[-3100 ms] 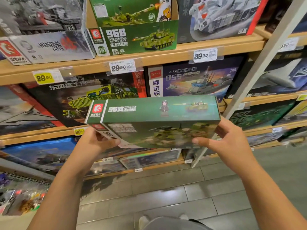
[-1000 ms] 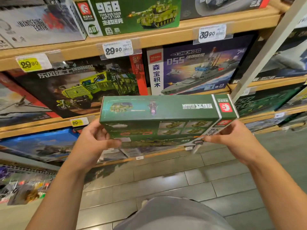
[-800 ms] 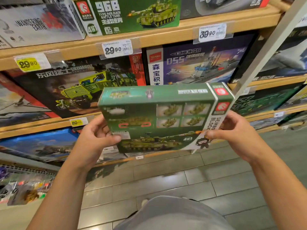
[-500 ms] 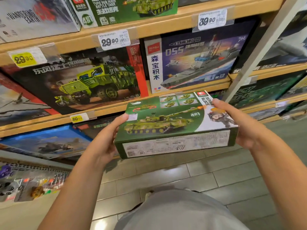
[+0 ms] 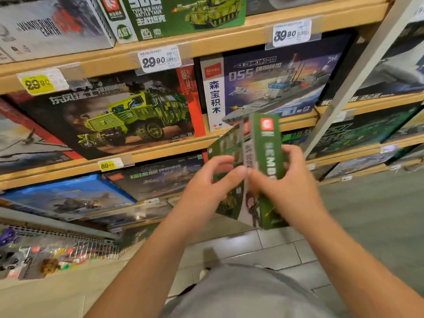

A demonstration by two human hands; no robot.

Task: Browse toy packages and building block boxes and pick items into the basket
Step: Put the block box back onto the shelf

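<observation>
Wooden toy shelves [image 5: 206, 45] above grey tiled floor [image 5: 286, 251], green block box [image 5: 270, 143] upright, right hand [image 5: 291, 187] gripping it, left hand [image 5: 206, 187] loosely open alongside

Wooden shelves [image 5: 206, 45] run in tiers ahead of me, front edges light tan, each tilted back. Price tags [image 5: 158, 59] sit in clear holders along the edges; one yellow tag [image 5: 37, 83] at left. A pale metal post [image 5: 358, 72] slants up at right. Floor [image 5: 371, 216] below: grey-green tiles with pale grout lines. At lower left, a wire rack [image 5: 91, 249] above a beige ledge [image 5: 46, 294]. Light is even, indoor.
</observation>
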